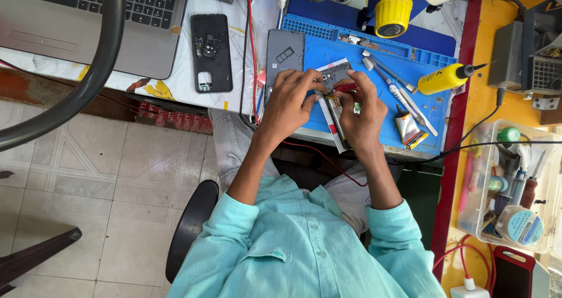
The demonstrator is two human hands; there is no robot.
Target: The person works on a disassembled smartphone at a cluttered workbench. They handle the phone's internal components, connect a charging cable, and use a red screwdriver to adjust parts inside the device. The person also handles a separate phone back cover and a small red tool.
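I see both hands over the blue mat (374, 113) at the bench's near edge. My left hand (290, 102) and right hand (360, 113) have their fingers closed on an opened phone (335, 77), held between them just above the mat. A grey back cover (285, 52) lies just beside the left hand; tweezers (389, 72) and a yellow bottle (445, 78) lie to the right.

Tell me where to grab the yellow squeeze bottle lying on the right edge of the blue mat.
Probably best to grip the yellow squeeze bottle across its fat yellow body, coming down from above with the right hand. It lies on its side with the black nozzle pointing right and slightly up, so the body's long sides are open. Avoid the thin nozzle and the tools just left of it.
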